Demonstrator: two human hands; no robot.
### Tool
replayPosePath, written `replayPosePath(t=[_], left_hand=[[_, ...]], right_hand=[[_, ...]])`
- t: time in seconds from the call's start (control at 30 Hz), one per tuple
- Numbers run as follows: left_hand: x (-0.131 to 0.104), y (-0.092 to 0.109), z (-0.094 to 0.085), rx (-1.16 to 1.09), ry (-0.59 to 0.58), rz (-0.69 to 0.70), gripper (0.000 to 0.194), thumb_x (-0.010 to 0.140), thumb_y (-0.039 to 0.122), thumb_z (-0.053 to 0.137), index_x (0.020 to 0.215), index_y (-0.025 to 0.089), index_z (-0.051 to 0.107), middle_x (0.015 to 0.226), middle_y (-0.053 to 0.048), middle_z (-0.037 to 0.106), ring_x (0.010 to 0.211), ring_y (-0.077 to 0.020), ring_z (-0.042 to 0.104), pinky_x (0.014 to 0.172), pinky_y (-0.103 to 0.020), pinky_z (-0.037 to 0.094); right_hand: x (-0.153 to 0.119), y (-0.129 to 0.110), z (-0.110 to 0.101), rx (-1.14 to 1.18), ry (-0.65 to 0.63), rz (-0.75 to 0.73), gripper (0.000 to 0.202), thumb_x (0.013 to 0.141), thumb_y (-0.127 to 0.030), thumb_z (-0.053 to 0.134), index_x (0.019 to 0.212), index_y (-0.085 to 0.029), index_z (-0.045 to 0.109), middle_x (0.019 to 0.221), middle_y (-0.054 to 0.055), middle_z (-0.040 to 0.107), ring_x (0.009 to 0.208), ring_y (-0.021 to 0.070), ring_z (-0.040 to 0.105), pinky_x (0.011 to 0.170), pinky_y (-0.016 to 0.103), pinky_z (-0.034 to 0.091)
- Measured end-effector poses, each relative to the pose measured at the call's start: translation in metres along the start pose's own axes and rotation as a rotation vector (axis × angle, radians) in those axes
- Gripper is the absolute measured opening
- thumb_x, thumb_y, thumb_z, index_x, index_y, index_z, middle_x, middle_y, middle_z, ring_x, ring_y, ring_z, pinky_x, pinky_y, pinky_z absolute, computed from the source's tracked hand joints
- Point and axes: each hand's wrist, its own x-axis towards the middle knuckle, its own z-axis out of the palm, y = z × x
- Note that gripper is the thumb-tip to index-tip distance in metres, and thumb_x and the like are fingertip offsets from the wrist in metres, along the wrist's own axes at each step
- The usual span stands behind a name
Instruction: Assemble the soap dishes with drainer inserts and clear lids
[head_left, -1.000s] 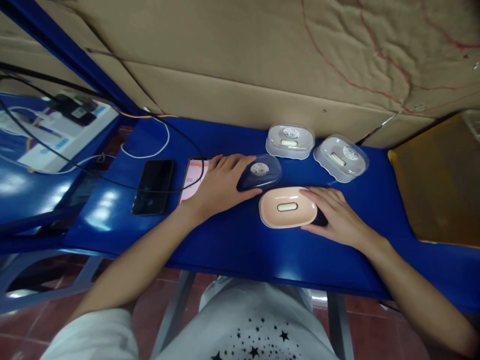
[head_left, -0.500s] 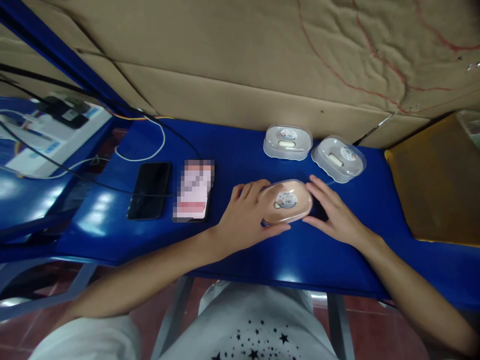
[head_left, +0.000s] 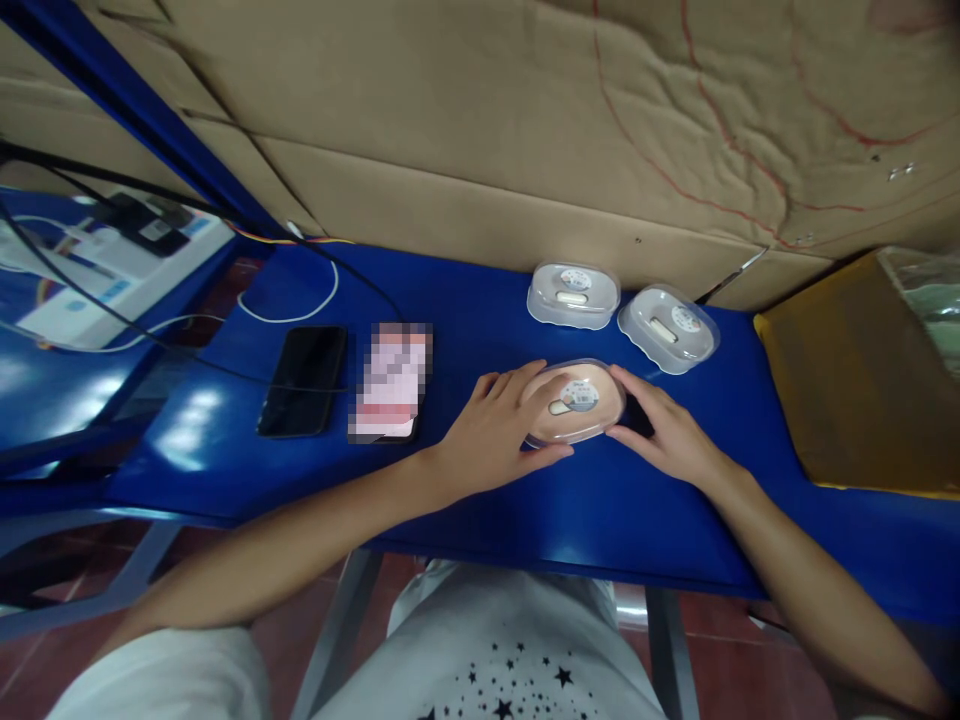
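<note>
The clear-lidded peach dish [head_left: 576, 412] lies label-up, its long axis running left to right; the half-open left hand [head_left: 487, 432] and right hand [head_left: 669, 428] grip opposite ends.

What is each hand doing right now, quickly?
Left hand: holding the left end of the clear-lidded peach dish.
Right hand: holding the same dish by its right end.

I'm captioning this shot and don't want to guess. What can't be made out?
All in the head view:
- Peach dish: left end hidden by the left hand.
- Lid label: print too small to read.
- Lit phone: screen masked by pixelation.
- Carton: right side cut off by the picture's right edge.
</note>
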Motion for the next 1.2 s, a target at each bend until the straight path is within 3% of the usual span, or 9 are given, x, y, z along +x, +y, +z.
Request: replayPosePath(t=[0.3,0.63,0.8,1.0,1.1,1.2], left_hand=[[0.000,0.001,0.005,0.036,0.015,0.029,0.077,0.103,0.059,0.067,0.165,0.019,0.042,0.169,-0.024,0.045,0.148,-0.0430,0.053,0.115,-0.058,0.048],[0.001,0.000,0.006,0.159,0.035,0.067,0.078,0.104,0.054,0.067,0.168,0.021,0.037,0.172,-0.027,0.039,0.140,-0.0436,0.061,0.108,-0.056,0.052],[0.000,0.005,0.003,0.198,-0.013,0.054,0.076,0.105,0.050,0.065,0.168,0.018,0.037,0.173,-0.030,0.036,0.144,-0.0450,0.058,0.109,-0.057,0.051],[0.003,0.007,-0.010,0.180,-0.016,-0.055,0.072,0.096,0.039,0.070,0.162,0.020,0.047,0.169,-0.026,0.044,0.144,-0.0445,0.058,0.115,-0.059,0.046],[0.005,-0.001,-0.023,0.209,0.001,-0.142,0.072,0.091,0.028,0.070,0.159,0.016,0.049,0.169,-0.027,0.043,0.152,-0.0464,0.049,0.119,-0.062,0.043],[0.006,-0.013,-0.037,0.242,-0.014,-0.184,0.070,0.088,0.019,0.065,0.156,0.008,0.050,0.169,-0.031,0.041,0.157,-0.0476,0.043,0.122,-0.063,0.039]], right_hand=[[-0.001,0.004,0.001,0.016,0.010,0.012,0.090,0.100,-0.053,0.073,0.174,-0.033,0.027,0.168,0.012,0.052,0.150,0.0363,0.057,0.122,0.060,0.052],[0.000,-0.002,-0.001,-0.234,0.154,-0.216,0.100,0.100,-0.040,0.077,0.178,-0.028,0.015,0.158,0.017,0.062,0.136,0.0356,0.069,0.111,0.053,0.063],[0.001,-0.004,0.001,-0.292,0.140,-0.209,0.100,0.103,-0.039,0.073,0.178,-0.028,0.007,0.159,0.017,0.062,0.134,0.0360,0.071,0.109,0.054,0.064],[0.000,0.000,0.004,-0.132,0.004,-0.083,0.085,0.110,-0.046,0.058,0.178,-0.033,0.010,0.171,0.012,0.048,0.152,0.0372,0.055,0.122,0.062,0.052],[0.009,-0.002,-0.006,-0.105,0.048,-0.060,0.073,0.111,-0.043,0.052,0.177,-0.035,0.020,0.172,0.010,0.048,0.155,0.0356,0.050,0.127,0.061,0.045],[0.035,-0.004,-0.022,-0.149,0.092,-0.067,0.068,0.111,-0.042,0.052,0.174,-0.034,0.029,0.173,0.010,0.047,0.157,0.0365,0.048,0.129,0.062,0.041]])
